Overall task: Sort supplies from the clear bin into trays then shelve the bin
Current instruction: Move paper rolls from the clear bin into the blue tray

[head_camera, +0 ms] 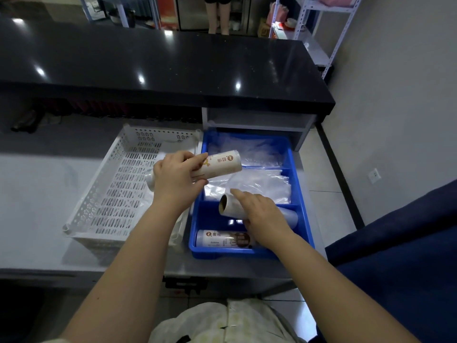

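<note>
On the surface [37, 194], a basket [94, 194] sits left and a tray [305, 219] just right of it, by the right edge. Bags [259, 154] fill the tray's back and middle compartments; a lying roll [222, 238] rests in the front one. The left hand [175, 181] holds a raised roll [222, 164] over the basket–tray border; the right hand [262, 214] holds a tilted roll [230, 206] over the front compartment. A counter [173, 65] runs behind, with a cubby [257, 122] behind the tray.

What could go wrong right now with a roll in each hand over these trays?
The left hand grips the printed roll near one end, above the seam between white basket and blue tray; it might slip and drop between them. The tilted roll under the right hand could land on the lying roll.
</note>
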Demonstrator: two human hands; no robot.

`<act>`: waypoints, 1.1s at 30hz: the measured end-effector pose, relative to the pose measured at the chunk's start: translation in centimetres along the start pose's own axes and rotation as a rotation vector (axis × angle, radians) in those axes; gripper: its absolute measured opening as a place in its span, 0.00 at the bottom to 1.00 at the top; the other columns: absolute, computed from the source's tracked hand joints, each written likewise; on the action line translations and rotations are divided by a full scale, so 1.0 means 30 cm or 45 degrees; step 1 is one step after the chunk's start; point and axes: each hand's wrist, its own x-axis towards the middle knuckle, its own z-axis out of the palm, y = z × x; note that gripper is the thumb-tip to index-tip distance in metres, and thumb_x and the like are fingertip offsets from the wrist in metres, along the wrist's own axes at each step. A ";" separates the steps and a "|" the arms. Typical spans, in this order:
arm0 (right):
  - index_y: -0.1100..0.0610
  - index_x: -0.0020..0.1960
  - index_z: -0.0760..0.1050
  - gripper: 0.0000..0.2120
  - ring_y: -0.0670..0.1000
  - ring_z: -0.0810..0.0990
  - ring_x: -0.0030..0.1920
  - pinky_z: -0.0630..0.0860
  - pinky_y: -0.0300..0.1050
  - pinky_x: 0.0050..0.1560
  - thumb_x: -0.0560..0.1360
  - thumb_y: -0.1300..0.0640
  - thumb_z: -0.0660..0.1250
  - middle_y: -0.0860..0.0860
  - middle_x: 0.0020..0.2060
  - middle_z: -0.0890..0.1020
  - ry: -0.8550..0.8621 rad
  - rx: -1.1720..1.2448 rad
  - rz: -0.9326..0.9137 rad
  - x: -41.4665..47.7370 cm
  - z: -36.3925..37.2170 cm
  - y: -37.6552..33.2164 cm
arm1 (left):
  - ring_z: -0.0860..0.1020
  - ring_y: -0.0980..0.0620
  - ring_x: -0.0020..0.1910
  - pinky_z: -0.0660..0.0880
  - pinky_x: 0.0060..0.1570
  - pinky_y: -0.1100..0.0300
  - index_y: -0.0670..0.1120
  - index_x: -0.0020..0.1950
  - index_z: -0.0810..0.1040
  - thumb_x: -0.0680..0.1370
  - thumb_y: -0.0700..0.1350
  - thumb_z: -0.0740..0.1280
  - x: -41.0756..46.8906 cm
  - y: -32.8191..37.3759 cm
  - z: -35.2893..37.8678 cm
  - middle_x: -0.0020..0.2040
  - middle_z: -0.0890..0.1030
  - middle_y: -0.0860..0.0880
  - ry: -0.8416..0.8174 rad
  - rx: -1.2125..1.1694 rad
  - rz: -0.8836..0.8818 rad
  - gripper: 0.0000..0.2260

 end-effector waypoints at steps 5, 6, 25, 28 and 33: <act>0.51 0.66 0.65 0.33 0.53 0.76 0.55 0.72 0.53 0.58 0.65 0.63 0.75 0.51 0.58 0.78 0.361 0.026 -0.151 0.015 -0.073 -0.035 | 0.72 0.45 0.54 0.65 0.56 0.46 0.55 0.63 0.77 0.67 0.48 0.75 0.008 -0.039 0.003 0.53 0.78 0.50 -0.022 0.039 -0.065 0.24; 0.52 0.66 0.66 0.34 0.53 0.75 0.57 0.71 0.53 0.60 0.64 0.64 0.75 0.51 0.59 0.78 0.402 -0.017 -0.185 0.031 -0.092 -0.041 | 0.72 0.46 0.54 0.65 0.55 0.47 0.55 0.63 0.77 0.68 0.49 0.75 0.012 -0.043 0.004 0.53 0.78 0.50 -0.036 0.044 -0.082 0.24; 0.52 0.70 0.68 0.33 0.57 0.71 0.55 0.64 0.51 0.59 0.68 0.70 0.68 0.56 0.59 0.73 0.422 -0.156 0.124 0.089 -0.257 0.063 | 0.69 0.48 0.56 0.65 0.56 0.49 0.60 0.68 0.70 0.70 0.56 0.69 -0.176 0.200 0.202 0.59 0.74 0.51 -0.711 0.086 0.373 0.25; 0.50 0.70 0.66 0.33 0.56 0.70 0.56 0.66 0.51 0.59 0.69 0.69 0.68 0.55 0.60 0.72 0.350 -0.121 0.147 0.056 -0.215 0.065 | 0.68 0.49 0.61 0.64 0.61 0.49 0.59 0.70 0.67 0.73 0.56 0.68 -0.186 0.178 0.224 0.63 0.73 0.52 -0.710 0.070 0.323 0.26; 0.48 0.70 0.65 0.35 0.56 0.71 0.55 0.69 0.52 0.59 0.68 0.65 0.72 0.53 0.59 0.73 0.263 -0.112 0.125 0.030 -0.159 0.055 | 0.69 0.50 0.61 0.68 0.61 0.50 0.57 0.68 0.71 0.74 0.54 0.68 -0.148 0.144 0.190 0.62 0.74 0.53 -0.591 0.046 0.248 0.22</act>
